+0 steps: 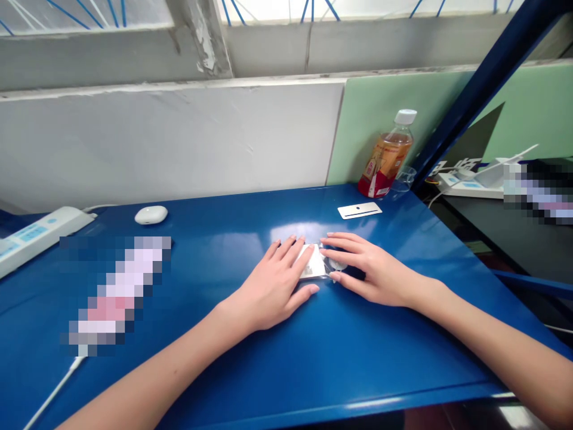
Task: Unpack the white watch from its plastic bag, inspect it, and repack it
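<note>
My left hand [275, 283] lies open and flat, palm down, over a small white packet [313, 263] on the blue table. Its fingers cover the packet's left part, and its thumb stretches out below. Close by on the right, my right hand [364, 263] is open, its fingers apart. Between its fingertips and thumb, at the packet's right end, is clear plastic with a round greyish-white piece [338, 264] partly hidden. Whether this piece is inside the same packet I cannot tell.
A white card [359, 210] and a drink bottle [387, 158] are at the back right. On the left are a white earbud case [151, 215], a blurred-out phone-like thing [116, 292] on a white cable, and a power strip [40, 236]. A blue post [483, 89] slants at the right.
</note>
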### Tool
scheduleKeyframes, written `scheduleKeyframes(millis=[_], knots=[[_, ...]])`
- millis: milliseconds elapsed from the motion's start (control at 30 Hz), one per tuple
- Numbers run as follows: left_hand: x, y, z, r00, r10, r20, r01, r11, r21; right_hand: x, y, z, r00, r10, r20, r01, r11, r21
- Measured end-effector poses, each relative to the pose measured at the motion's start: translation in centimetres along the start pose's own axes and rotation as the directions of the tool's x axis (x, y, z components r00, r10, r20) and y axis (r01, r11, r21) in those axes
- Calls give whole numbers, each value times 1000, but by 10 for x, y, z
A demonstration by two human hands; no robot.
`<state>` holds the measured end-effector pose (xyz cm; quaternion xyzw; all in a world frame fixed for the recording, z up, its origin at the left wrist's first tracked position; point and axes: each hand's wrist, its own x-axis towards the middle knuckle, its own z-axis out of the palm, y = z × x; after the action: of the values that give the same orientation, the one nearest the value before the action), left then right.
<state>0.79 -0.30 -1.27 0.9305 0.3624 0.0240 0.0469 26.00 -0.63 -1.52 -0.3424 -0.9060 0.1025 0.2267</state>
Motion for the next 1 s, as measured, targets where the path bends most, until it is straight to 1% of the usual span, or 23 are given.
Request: scheduleKeyframes(millis=[100,367,733,867,1000], knots=[[0,0,-1,1000,-3,-1,3,1000,5,-1,-4,1,999,-14,29,15,999,-35],[0,1,-1,1000,-2,-8,2,1000,16,0,-12,6,1000,-24,-3,24,992,-120],[0,0,1,1000,25,-11,-25,1000,13,1,-16,6,999,-46,6,47,991,-128],[1,-1,1,999,33,-16,-32,999,13,1,-17,6,1000,-29,13,30,996,-87],[1,0,1,999,34,-21,-34,999,3,0,-9,5,997,64,48,-68,995,67]])
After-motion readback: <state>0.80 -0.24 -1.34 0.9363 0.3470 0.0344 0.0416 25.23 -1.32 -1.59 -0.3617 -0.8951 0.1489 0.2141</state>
